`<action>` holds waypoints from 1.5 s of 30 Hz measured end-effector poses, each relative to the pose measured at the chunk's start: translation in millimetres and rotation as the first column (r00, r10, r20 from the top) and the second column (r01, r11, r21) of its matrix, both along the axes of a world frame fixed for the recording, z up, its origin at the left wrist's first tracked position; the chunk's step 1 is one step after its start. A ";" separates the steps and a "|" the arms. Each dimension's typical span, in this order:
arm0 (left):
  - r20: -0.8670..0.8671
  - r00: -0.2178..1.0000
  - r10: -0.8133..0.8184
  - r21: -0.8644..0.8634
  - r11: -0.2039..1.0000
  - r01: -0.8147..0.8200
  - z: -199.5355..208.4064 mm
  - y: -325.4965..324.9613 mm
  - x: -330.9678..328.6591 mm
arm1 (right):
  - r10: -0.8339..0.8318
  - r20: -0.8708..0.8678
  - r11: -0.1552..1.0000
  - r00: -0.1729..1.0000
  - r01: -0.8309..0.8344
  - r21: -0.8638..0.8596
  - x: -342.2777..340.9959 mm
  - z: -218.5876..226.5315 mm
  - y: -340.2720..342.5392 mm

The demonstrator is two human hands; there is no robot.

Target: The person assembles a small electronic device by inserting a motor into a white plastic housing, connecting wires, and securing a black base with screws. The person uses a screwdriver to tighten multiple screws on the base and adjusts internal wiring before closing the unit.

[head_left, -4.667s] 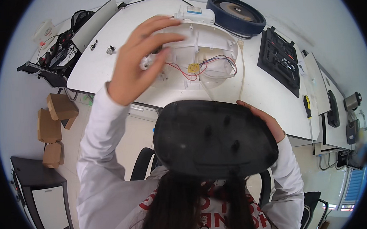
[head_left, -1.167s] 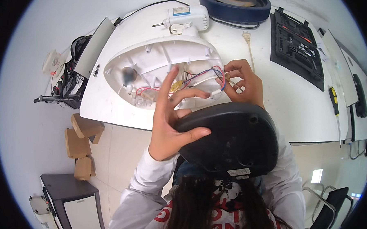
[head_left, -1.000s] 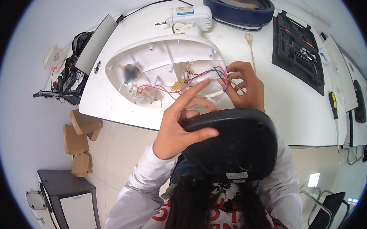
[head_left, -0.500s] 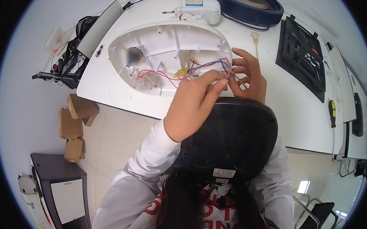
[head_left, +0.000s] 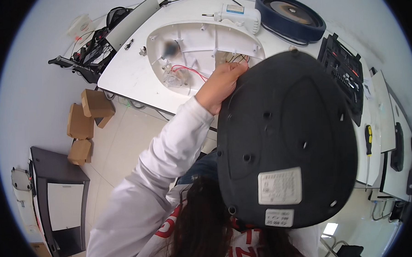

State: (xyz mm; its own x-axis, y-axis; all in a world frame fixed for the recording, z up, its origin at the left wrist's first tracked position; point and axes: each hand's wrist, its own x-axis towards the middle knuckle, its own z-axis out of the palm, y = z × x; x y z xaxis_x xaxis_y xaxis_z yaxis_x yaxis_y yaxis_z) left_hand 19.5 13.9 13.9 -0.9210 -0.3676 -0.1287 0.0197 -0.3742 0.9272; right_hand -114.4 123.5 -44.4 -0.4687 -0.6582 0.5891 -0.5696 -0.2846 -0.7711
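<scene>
The open white plastic housing (head_left: 195,48) lies on the table, its ribbed inside facing up. A clear plastic part (head_left: 175,78) with red wires (head_left: 192,70) sits at its left end, and a round dark part (head_left: 169,49) shows above that. My left hand (head_left: 220,86) is at the housing's near right side, its fingers pinched on the thin wires at the edge of a black cover. That large rounded black cover (head_left: 279,125), with white labels, is raised and tilted in front of me. It hides my right hand and the housing's right end.
Behind the housing are a white motor-like unit (head_left: 240,17) and a round dark blue appliance (head_left: 291,19). A black tool case (head_left: 346,72) and a yellow-black screwdriver (head_left: 368,142) lie to the right. Cardboard boxes (head_left: 80,121) stand on the floor at left.
The black cover has risen toward me and now fills more of the view. My right hand has gone out of sight behind it. My left hand stays at the wires.
</scene>
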 end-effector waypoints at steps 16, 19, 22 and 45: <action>-0.048 0.967 0.250 -0.055 0.966 -0.252 34.4 29.2 15.3 | 0.026 0.209 0.999 0.978 -0.030 0.015 2.3 3.4 2.1; -0.171 0.921 0.350 0.011 0.935 -0.354 40.2 58.8 32.1 | 0.034 0.265 0.999 0.964 -0.039 0.013 -4.5 0.0 7.2; -0.232 0.913 0.336 -0.345 0.849 -0.400 31.2 49.7 79.0 | 0.011 0.322 0.999 0.947 -0.021 0.028 13.0 2.2 6.6; -0.598 0.577 0.557 0.279 0.819 -0.501 -16.6 -58.2 237.8 | 0.158 0.589 0.966 0.793 -0.246 0.072 21.0 46.9 52.4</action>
